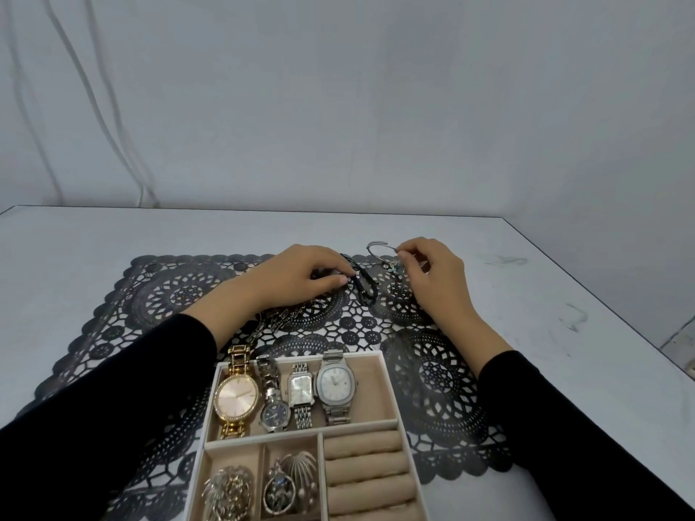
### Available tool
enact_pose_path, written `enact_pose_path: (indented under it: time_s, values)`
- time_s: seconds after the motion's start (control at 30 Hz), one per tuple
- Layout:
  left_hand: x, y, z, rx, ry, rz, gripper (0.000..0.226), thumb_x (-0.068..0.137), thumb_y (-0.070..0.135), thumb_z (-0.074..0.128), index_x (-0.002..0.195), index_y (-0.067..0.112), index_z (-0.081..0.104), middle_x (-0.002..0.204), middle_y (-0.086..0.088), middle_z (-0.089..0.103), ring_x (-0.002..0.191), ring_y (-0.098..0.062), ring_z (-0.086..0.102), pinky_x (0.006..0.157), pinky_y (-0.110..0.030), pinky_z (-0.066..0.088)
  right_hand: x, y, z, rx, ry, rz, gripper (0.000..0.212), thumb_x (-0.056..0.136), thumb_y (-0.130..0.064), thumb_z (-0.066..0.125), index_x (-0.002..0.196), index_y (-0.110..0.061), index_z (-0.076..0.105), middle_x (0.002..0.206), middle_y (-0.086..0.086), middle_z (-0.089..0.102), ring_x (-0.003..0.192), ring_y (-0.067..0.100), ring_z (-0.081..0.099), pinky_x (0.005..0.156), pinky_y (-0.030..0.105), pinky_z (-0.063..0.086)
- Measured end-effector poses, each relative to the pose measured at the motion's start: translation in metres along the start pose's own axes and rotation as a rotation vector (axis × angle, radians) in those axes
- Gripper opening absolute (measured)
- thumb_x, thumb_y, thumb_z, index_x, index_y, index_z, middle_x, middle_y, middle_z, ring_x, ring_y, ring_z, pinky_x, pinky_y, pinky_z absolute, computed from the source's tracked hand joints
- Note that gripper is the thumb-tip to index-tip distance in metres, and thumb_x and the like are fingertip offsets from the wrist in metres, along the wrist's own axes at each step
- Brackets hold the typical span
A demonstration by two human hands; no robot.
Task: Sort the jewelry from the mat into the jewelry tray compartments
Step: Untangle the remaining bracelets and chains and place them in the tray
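Tray's (390, 389) long compartment holds four watches (301, 387); small ones, brooches (229, 490).

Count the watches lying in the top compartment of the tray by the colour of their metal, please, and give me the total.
Gold watch: 1
Silver watches: 3, namely dark-dial watch, rectangular watch, rounded-square watch
Total: 4

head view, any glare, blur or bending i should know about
Head view: soft even light, no strong glare; the wide lens enlarges the near sleeves; watches look sharp; the black cord at the left hand blends into the dark mat.
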State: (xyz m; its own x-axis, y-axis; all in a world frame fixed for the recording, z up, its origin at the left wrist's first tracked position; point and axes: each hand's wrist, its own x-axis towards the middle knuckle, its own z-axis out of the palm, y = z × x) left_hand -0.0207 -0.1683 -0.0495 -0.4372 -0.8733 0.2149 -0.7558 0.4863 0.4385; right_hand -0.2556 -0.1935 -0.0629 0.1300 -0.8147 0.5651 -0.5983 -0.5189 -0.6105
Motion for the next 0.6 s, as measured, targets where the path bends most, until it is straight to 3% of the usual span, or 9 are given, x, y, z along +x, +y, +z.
enact_pose_path:
  time_s: [0.27,0.43,0.6]
  values:
    - [0.0123,0.0036,0.0059,0.002,-0.034,0.081,0.024,0.095,0.032,0.061,0.117,0.032,0.07,0.129,0.018,0.061,0.113,0.004,0.054,0.095,-0.019,0.042,0.0042,0.0049,0.0006,0.101,0.137,0.102,0.01,0.093,-0.018,0.056,0.092,-0.021,0.066,0.087,-0.004,0.065,0.081,0.009,0.058,0.067,0.007,0.04]
    - [0.0103,0.0022,0.0053,-0.012,0.001,0.082,0.015,0.092,0.031,0.066,0.103,0.029,0.075,0.117,0.016,0.065,0.105,-0.002,0.06,0.092,-0.033,0.05,0.0034,0.0056,-0.0008,0.149,0.196,0.131,0.011,0.093,-0.018,0.057,0.094,-0.018,0.067,0.09,-0.002,0.066,0.082,0.011,0.059,0.068,0.006,0.041]
    - [0.0103,0.003,0.0058,0.005,0.008,0.098,0.009,0.092,0.027,0.066,0.096,0.022,0.072,0.118,0.01,0.063,0.107,-0.006,0.058,0.096,-0.032,0.046,0.0025,0.0055,-0.0007,0.171,0.199,0.138,0.01,0.093,-0.017,0.057,0.094,-0.018,0.067,0.09,-0.002,0.067,0.081,0.01,0.058,0.067,0.005,0.04]
